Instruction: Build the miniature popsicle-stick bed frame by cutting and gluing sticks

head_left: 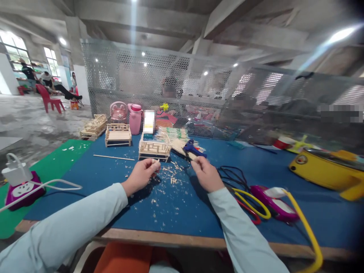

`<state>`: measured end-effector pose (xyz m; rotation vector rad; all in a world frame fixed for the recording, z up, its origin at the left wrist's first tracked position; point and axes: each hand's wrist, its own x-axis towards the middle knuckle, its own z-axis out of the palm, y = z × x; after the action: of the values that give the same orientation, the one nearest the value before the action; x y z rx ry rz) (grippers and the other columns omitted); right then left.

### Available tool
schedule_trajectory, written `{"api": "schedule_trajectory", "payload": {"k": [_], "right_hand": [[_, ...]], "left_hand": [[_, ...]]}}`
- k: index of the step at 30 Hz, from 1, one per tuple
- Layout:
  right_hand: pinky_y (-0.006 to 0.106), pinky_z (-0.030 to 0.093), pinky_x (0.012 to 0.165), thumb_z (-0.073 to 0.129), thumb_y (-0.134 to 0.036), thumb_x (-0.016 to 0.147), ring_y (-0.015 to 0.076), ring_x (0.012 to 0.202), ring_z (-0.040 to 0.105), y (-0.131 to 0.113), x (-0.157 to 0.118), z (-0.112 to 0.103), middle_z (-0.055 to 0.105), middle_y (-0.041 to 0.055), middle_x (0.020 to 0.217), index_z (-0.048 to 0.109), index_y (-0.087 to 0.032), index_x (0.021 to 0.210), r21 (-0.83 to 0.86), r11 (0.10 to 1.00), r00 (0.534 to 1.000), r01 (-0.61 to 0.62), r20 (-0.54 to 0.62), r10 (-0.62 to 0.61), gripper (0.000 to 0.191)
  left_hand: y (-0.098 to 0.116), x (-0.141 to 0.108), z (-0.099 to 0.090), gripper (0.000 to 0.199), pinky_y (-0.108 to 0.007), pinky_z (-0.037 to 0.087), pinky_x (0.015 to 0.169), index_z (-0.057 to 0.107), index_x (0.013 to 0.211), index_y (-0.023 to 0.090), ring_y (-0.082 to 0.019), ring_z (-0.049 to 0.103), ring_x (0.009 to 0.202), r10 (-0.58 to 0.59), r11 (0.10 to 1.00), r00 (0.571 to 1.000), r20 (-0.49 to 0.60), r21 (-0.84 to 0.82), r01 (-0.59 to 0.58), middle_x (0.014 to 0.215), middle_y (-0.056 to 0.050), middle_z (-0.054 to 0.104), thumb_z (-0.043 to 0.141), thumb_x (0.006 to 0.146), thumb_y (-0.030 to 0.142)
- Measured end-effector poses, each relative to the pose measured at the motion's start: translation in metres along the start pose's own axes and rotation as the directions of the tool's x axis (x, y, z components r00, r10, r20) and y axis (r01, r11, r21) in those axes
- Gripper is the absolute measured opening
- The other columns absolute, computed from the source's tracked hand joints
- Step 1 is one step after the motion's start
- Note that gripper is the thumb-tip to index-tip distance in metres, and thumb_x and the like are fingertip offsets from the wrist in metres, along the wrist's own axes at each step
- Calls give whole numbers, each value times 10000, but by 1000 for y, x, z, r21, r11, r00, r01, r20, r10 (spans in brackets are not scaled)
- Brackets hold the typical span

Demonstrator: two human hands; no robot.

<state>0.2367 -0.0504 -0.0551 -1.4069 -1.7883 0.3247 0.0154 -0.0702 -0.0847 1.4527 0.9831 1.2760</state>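
Observation:
My left hand (pixel 143 174) is closed in a pinch, with the end of a small pale wooden stick (pixel 158 161) showing at its fingertips. Just beyond it stands a miniature wooden bench (pixel 155 148) built of thin sticks. My right hand (pixel 209 176) is also closed, fingertips together, right beside a blue glue gun (pixel 196 147) lying by flat wooden pieces (pixel 179 146); what it holds, if anything, is hidden. Wood chips and short stick bits (pixel 173 180) are scattered between both hands.
More miniature stick furniture (pixel 118 134) stands at the back left near a pink bottle (pixel 135 118) and a lit phone (pixel 149 122). To the right are wire-cutter-like yellow and red handles (pixel 256 206), a purple power strip (pixel 274 204) and a yellow electric pan (pixel 321 170). A perforated screen (pixel 136 76) rises behind.

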Motion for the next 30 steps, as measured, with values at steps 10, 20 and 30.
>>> {"api": "schedule_trajectory", "payload": {"k": [10,20,30], "right_hand": [[150,224,332,610,-396,665,45,372,307,-39,-14,16,411,-86,516,398,-238,741,786,525,940,-327,325,99,275],[364,445,766,541,-273,622,191,797,581,-38,-17,25,606,60,869,530,-200,897,833,405,845,-378,489,-216,285],[369,412,854,507,-138,564,194,864,553,-22,-12,20,596,50,941,532,-172,1079,275,957,951,88,264,-164,517]], "left_hand": [[15,-5,27,235,-286,387,784,562,740,168,-168,488,849,212,872,924,319,365,-326,843,-53,516,425,832,336],[14,-16,24,250,-260,377,786,526,713,152,-149,474,841,283,911,903,323,203,-358,823,-36,533,427,836,346],[17,-9,2,310,-228,345,626,491,647,146,-107,433,647,352,844,933,69,407,-349,654,2,484,382,862,342]]}}
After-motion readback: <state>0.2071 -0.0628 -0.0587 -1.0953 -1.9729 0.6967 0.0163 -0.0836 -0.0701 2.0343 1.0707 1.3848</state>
